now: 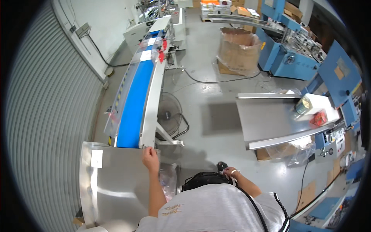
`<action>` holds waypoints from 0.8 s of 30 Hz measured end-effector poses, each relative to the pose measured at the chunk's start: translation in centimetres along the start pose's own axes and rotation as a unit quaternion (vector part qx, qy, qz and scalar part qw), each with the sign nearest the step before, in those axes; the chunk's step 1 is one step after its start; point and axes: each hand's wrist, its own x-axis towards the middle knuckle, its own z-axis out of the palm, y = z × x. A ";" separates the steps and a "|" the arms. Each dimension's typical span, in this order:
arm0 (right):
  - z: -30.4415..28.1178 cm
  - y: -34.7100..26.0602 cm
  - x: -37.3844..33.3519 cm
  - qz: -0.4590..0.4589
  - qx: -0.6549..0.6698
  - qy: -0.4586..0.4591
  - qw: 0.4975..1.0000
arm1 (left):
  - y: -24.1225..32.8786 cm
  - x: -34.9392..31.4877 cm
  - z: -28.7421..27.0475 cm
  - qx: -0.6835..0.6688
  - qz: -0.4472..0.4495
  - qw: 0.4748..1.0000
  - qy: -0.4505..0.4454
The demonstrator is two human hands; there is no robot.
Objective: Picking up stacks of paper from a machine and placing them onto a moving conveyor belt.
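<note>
My left hand (pixel 150 159) is closed, fingers curled, at the near right corner of the conveyor's white frame (pixel 151 116). Whether anything sits between those fingers is hidden. Beside it, the blue conveyor belt (pixel 135 102) ends at a steel tray (pixel 123 170). A flat white piece (pixel 97 159) lies at the tray's left side. Farther up the belt are white flat pieces (pixel 146 55) under a clear cover. By my waist, my right hand (pixel 231 173), with a light band at the wrist, has its fingers drawn together beside a black bag (pixel 205 180); what they hold is unclear.
A floor fan (pixel 167 114) stands right of the conveyor. On the right, a metal chute (pixel 270 120) carries a white box (pixel 319 104) and a red packet (pixel 319 118). Beyond are a large carton (pixel 239 50) and a blue machine (pixel 293 62). A black cable (pixel 220 82) crosses the floor.
</note>
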 end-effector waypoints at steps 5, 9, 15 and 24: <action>-2.5 8.7 -4.4 -0.033 -0.141 -0.018 0.989 | -0.1 -2.6 0.3 0.002 0.022 0.999 0.046; -5.8 13.2 -8.9 -0.148 -0.347 0.013 0.926 | 1.6 -5.0 1.9 0.029 -0.005 0.999 0.046; -6.4 27.2 -9.8 0.159 0.139 0.051 0.976 | 14.9 -10.2 10.6 -0.173 -0.069 0.982 -0.008; -8.7 44.3 -15.7 0.181 0.171 0.117 0.961 | 39.2 -18.7 24.3 -0.296 0.148 0.934 -0.132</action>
